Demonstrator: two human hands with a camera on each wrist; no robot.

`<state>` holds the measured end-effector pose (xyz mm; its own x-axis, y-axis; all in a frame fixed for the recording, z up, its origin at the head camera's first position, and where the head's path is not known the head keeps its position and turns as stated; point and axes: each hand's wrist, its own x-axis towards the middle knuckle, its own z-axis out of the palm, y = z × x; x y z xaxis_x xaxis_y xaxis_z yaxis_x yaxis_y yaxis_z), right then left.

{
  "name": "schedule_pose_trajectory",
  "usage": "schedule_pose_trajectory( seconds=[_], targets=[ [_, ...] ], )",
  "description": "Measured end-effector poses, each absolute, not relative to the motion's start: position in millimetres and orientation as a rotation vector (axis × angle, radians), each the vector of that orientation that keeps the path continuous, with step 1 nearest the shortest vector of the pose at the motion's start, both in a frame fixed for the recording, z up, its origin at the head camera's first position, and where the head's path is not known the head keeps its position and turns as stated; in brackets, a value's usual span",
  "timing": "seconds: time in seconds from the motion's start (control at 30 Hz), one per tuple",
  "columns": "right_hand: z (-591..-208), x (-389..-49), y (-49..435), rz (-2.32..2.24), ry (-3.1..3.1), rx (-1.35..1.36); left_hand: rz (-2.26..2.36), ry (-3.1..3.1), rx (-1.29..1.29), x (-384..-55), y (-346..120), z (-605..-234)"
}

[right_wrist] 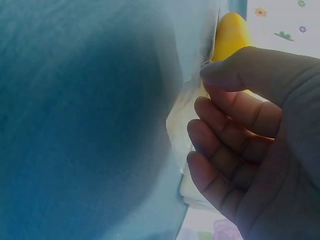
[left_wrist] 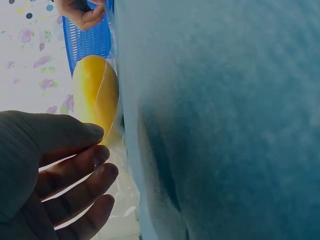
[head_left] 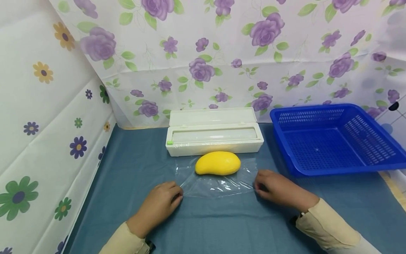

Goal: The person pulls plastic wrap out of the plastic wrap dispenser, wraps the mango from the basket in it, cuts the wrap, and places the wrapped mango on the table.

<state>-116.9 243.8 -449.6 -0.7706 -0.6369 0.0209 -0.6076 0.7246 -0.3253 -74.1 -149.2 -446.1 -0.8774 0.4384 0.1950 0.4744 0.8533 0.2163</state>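
A yellow mango (head_left: 218, 163) lies on a sheet of clear plastic wrap (head_left: 210, 188) spread over the cloth. At the sheet's near left corner, my left hand (head_left: 158, 201) pinches the wrap between thumb and index finger. My right hand (head_left: 279, 188) pinches the near right corner in the same way. In the right wrist view the wrap (right_wrist: 182, 120) hangs past the curled fingers (right_wrist: 215, 145). The left wrist view shows the mango (left_wrist: 95, 92) beyond the thumb tip. Neither hand touches the mango.
Just behind the mango stands a white wrap dispenser box (head_left: 215, 148), lid (head_left: 212, 117) raised, with a roll (head_left: 214, 135) inside and a green slider (head_left: 170, 143). A blue plastic basket (head_left: 290, 155) sits at the right. Blue cloth (head_left: 127, 169) covers the table; flowered sheets (head_left: 234, 81) hang behind and left.
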Motion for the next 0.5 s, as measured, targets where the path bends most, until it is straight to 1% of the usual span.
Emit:
schedule_pose_trajectory(
  seconds=[0.23, 0.5],
  targets=[
    [-442.5, -118.3, 245.1, -0.477, 2.891, -1.013, -0.366, -2.906, -0.670, -75.8, -150.6, -439.8],
    [-437.0, -120.6, 246.3, -0.464, 2.959, -0.968, -0.363, -2.865, -0.675, -78.2, -151.9, -434.2]
  ],
)
